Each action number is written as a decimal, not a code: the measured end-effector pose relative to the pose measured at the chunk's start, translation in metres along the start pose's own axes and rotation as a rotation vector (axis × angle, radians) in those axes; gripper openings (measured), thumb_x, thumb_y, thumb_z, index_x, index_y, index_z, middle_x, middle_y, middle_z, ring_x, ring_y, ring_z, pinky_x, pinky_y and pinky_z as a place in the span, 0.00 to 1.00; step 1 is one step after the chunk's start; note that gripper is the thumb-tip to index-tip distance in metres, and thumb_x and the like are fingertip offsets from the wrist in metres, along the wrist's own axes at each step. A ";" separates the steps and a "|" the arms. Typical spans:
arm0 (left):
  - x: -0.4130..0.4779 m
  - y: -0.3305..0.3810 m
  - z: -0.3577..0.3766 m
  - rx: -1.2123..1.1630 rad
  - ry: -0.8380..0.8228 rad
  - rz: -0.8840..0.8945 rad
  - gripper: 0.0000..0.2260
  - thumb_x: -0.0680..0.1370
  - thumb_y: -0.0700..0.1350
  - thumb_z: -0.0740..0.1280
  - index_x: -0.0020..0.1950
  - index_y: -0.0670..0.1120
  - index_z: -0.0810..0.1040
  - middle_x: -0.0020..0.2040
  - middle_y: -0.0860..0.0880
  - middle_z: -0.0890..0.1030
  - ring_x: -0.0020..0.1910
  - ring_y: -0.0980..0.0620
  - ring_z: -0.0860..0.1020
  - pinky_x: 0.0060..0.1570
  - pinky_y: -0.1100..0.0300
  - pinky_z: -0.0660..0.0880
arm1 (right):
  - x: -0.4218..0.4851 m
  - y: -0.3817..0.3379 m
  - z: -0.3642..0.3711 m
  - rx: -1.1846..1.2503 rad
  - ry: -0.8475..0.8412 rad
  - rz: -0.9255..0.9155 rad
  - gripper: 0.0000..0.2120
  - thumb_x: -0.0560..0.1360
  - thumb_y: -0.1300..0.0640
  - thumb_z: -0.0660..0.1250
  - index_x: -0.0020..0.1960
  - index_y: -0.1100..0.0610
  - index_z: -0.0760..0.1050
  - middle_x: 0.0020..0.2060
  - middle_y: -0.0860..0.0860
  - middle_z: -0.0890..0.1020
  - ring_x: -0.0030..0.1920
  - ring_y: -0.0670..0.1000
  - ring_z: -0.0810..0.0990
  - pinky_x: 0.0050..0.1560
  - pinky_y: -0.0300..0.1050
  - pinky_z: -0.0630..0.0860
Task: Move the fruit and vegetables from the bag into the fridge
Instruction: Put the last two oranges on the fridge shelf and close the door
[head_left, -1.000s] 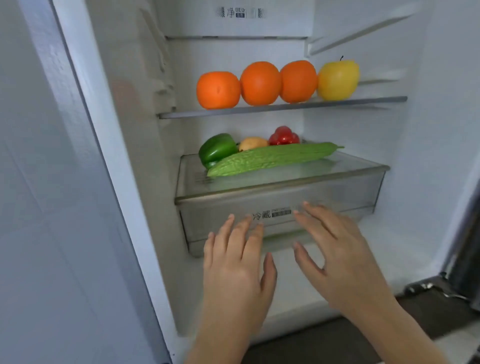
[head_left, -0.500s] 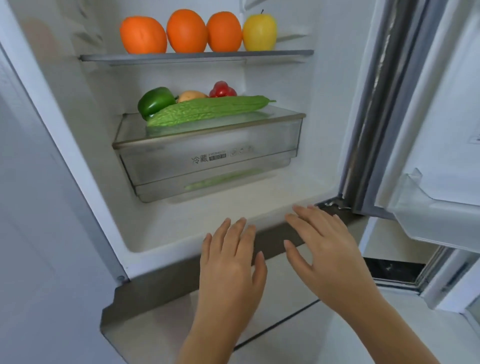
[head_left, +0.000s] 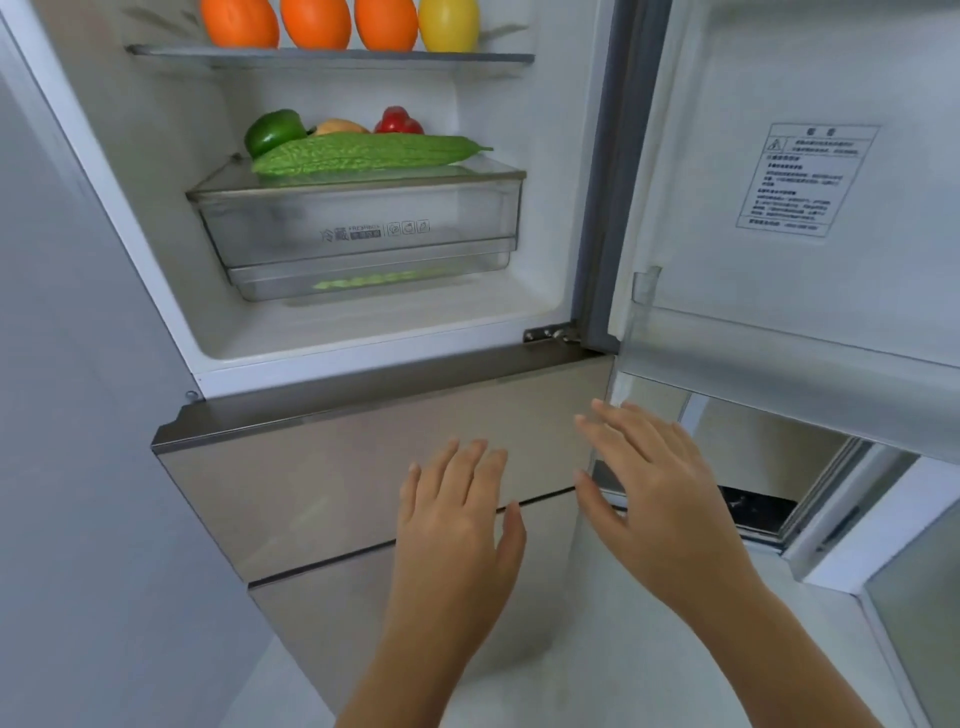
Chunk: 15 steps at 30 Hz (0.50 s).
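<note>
Both hands (head_left: 545, 499) flat, fingers spread, palms down

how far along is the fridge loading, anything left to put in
Done: three oranges and a yellow apple on the shelf; bitter gourd, green pepper and red pepper on the crisper lid. Left hand and right hand are empty. Left: the fridge door is open; the bag isn't visible.

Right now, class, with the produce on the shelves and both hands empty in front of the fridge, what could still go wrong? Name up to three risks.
1. The bitter gourd lies on the lid of the clear drawer, near its front edge; a jolt might roll it off.
2. The oranges and yellow apple sit close to the front of the glass shelf and could roll out.
3. The door stands open, letting cold escape.
</note>
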<state>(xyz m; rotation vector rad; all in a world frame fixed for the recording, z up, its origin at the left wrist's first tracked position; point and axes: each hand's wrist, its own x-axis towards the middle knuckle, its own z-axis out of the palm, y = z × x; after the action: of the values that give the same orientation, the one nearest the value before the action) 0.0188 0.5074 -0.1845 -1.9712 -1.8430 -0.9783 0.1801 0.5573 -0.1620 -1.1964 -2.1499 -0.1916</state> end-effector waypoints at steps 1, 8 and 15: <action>-0.004 0.004 -0.005 -0.001 0.002 -0.001 0.19 0.73 0.49 0.57 0.59 0.44 0.75 0.56 0.45 0.80 0.58 0.43 0.77 0.57 0.40 0.72 | -0.006 0.001 -0.006 0.005 0.001 0.007 0.22 0.73 0.49 0.56 0.61 0.60 0.74 0.59 0.57 0.78 0.61 0.58 0.75 0.58 0.63 0.72; -0.029 0.033 -0.036 -0.049 0.028 0.025 0.19 0.73 0.49 0.58 0.60 0.43 0.75 0.57 0.45 0.79 0.59 0.43 0.76 0.55 0.40 0.74 | -0.055 -0.006 -0.044 -0.025 0.025 0.067 0.22 0.73 0.48 0.56 0.61 0.59 0.73 0.59 0.57 0.78 0.61 0.58 0.75 0.57 0.64 0.72; -0.078 0.057 -0.048 -0.094 0.022 0.063 0.18 0.73 0.49 0.58 0.59 0.44 0.75 0.56 0.46 0.80 0.58 0.45 0.76 0.58 0.45 0.72 | -0.104 -0.016 -0.077 -0.067 0.044 0.134 0.22 0.73 0.48 0.56 0.61 0.58 0.74 0.58 0.56 0.79 0.59 0.58 0.76 0.58 0.59 0.70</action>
<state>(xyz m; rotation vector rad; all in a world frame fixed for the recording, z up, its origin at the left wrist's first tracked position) 0.0627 0.4082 -0.1842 -2.0502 -1.7416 -1.0812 0.2421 0.4423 -0.1637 -1.3567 -2.0309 -0.2305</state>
